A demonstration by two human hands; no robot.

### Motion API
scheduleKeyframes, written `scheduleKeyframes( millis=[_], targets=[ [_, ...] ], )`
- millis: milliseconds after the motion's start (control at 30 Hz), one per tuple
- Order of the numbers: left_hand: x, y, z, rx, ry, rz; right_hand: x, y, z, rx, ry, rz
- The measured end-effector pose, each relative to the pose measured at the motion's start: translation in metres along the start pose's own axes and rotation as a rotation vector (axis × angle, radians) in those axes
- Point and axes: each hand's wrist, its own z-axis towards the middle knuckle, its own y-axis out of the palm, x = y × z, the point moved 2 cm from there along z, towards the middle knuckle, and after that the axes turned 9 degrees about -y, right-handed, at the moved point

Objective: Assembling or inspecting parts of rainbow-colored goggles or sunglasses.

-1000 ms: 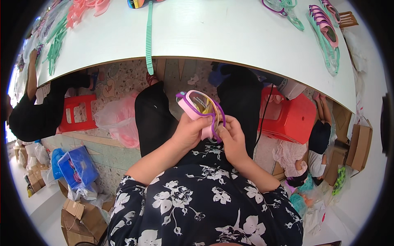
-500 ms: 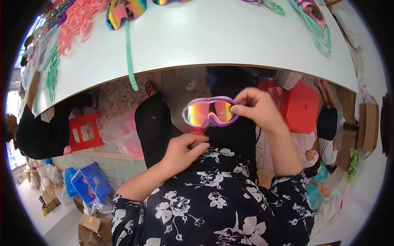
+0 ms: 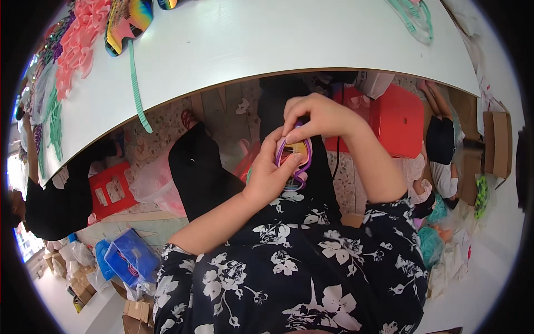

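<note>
A pair of purple-rimmed swim goggles [image 3: 307,162] with yellow-orange mirrored lenses is held above my lap, turned on its side. My left hand [image 3: 266,177] is closed on its left edge, the thumb lying across the front near the lens. At the upper end of the goggles, my right hand [image 3: 321,116] pinches the rim with thumb and forefinger, close to my left fingertips. Part of the frame is hidden behind my fingers. Both hands are below the near edge of the white table [image 3: 250,42].
On the table lie mirrored goggles [image 3: 129,22] with a green strap [image 3: 137,89], a heap of pink rubber pieces [image 3: 83,39] and green straps [image 3: 414,22]. A red stool [image 3: 397,122] stands beneath, right. Another person [image 3: 58,195] is at the left. A blue box [image 3: 133,253] sits lower left.
My left hand has come up and taken hold of the goggles. My right hand has moved left and slightly up, and the goggles have turned from level onto their side.
</note>
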Motion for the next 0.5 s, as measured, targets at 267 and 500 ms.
scheduleKeyframes(
  millis=[267, 500],
  targets=[
    [-0.005, -0.003, 0.002, 0.023, 0.021, -0.068, -0.023, 0.081, -0.081, 0.695, 0.209, 0.25],
    [-0.004, 0.001, -0.005, -0.006, -0.023, -0.116, -0.023, 0.114, -0.086, 0.856, 0.244, 0.165]
  ],
)
